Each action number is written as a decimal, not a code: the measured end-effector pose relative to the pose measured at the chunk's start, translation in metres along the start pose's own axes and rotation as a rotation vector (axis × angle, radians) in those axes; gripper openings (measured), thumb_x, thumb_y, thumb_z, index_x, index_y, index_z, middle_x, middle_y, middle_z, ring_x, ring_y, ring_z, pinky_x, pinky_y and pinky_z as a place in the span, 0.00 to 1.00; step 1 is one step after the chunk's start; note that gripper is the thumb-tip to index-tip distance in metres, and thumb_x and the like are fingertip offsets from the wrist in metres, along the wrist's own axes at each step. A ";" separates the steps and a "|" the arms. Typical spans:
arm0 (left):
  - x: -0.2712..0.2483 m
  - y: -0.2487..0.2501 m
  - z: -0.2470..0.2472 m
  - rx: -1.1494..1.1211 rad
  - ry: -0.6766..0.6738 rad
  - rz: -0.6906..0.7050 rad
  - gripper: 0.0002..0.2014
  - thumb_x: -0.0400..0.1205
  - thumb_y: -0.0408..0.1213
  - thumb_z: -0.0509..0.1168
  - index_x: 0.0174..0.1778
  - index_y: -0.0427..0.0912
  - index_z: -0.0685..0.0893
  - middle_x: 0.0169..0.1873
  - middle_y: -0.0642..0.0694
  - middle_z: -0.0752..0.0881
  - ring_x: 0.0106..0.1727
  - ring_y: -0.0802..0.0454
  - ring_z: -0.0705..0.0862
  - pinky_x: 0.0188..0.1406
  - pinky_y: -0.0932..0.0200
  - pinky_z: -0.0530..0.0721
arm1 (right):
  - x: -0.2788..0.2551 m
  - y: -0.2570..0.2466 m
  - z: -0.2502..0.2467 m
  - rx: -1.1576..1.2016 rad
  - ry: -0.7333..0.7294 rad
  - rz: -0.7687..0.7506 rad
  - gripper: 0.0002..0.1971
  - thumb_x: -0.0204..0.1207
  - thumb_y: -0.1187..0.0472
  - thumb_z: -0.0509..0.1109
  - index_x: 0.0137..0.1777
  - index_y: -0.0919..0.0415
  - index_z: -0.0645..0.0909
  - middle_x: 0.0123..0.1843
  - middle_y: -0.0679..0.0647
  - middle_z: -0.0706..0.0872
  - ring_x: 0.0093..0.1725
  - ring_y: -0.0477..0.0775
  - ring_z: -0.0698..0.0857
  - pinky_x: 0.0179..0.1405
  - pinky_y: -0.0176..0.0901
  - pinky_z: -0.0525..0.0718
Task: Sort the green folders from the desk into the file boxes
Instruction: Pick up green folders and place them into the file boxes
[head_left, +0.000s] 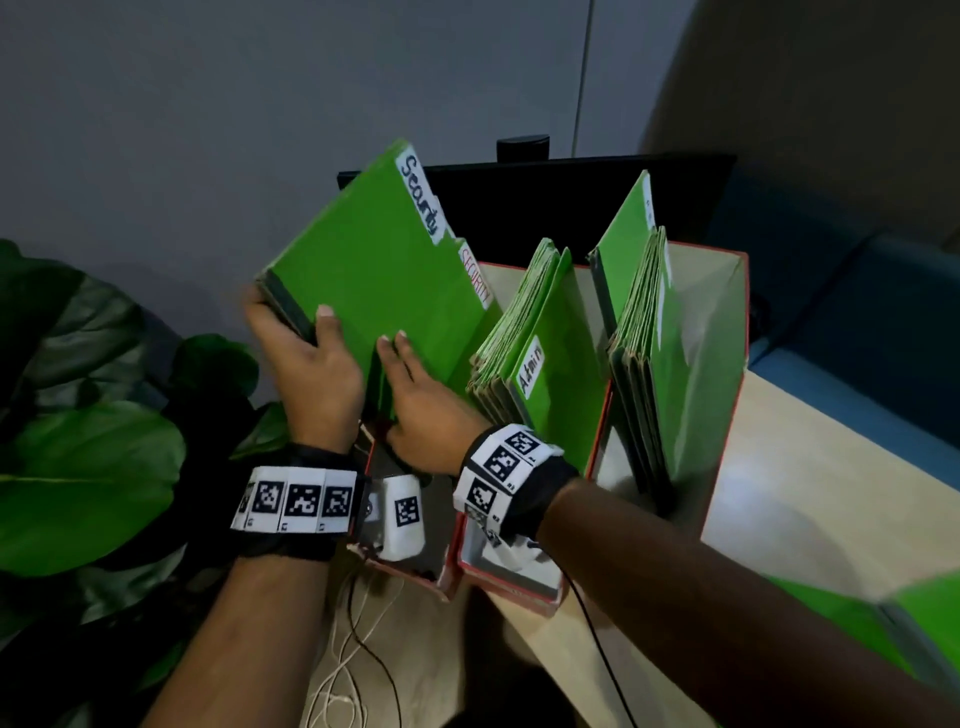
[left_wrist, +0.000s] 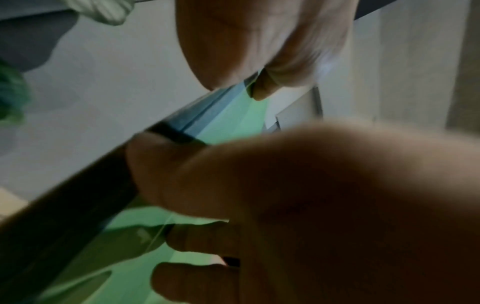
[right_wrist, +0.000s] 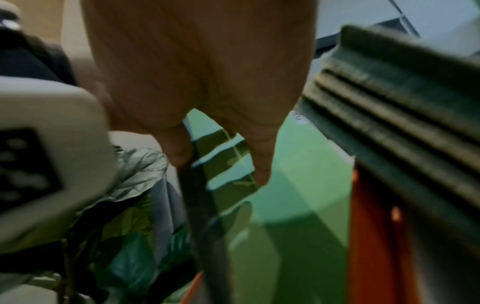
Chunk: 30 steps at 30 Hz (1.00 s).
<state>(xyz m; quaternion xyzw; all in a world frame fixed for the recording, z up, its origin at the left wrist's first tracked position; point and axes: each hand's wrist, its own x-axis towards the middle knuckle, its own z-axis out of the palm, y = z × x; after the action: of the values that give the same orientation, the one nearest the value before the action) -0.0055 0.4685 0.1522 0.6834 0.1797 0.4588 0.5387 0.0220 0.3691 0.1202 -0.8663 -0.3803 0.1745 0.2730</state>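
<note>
A green folder (head_left: 374, 270) labelled "Security" is tilted over the leftmost red file box (head_left: 410, 571), whose tab reads SECURITY. My left hand (head_left: 306, 358) grips its dark spine, thumb on the front face and fingers behind. My right hand (head_left: 415, 400) lies against the folder's lower front face with straight fingers. The left wrist view shows my left hand (left_wrist: 311, 205) round the folder (left_wrist: 228, 115). In the right wrist view my right hand's fingers (right_wrist: 262, 170) touch the green face (right_wrist: 298, 185). The middle box (head_left: 597, 441) holds several green folders, the front one marked "Admin" (head_left: 550, 358).
A third box (head_left: 727, 364) at the right holds more green folders (head_left: 644, 322). Another green folder (head_left: 924, 613) lies at the desk's near right corner. A leafy plant (head_left: 78, 467) stands left of the desk, a dark monitor (head_left: 545, 197) behind the boxes. Cables (head_left: 353, 649) hang below.
</note>
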 end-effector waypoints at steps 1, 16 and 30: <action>-0.003 -0.004 0.000 -0.011 -0.013 -0.018 0.22 0.83 0.23 0.59 0.72 0.33 0.63 0.61 0.48 0.74 0.57 0.71 0.77 0.61 0.76 0.72 | 0.001 -0.002 0.007 0.036 -0.015 0.031 0.50 0.74 0.69 0.68 0.84 0.56 0.34 0.84 0.56 0.31 0.65 0.68 0.80 0.49 0.51 0.82; 0.002 -0.032 -0.013 0.253 -0.226 -0.105 0.16 0.83 0.28 0.63 0.43 0.54 0.89 0.56 0.49 0.85 0.51 0.54 0.88 0.39 0.62 0.90 | 0.019 0.032 0.036 0.038 -0.069 0.236 0.43 0.83 0.60 0.63 0.82 0.67 0.31 0.83 0.63 0.29 0.75 0.69 0.71 0.70 0.60 0.76; -0.033 0.001 0.033 0.359 -0.383 0.216 0.16 0.79 0.25 0.66 0.59 0.47 0.85 0.59 0.48 0.78 0.52 0.56 0.79 0.57 0.66 0.80 | -0.070 0.038 -0.014 0.045 0.145 -0.163 0.05 0.79 0.66 0.64 0.47 0.67 0.80 0.44 0.63 0.84 0.45 0.62 0.81 0.44 0.51 0.79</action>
<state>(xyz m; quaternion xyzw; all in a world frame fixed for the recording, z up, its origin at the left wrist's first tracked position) 0.0045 0.4246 0.1386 0.8573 0.0788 0.3369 0.3813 0.0047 0.2899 0.1152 -0.8364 -0.4249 0.0968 0.3324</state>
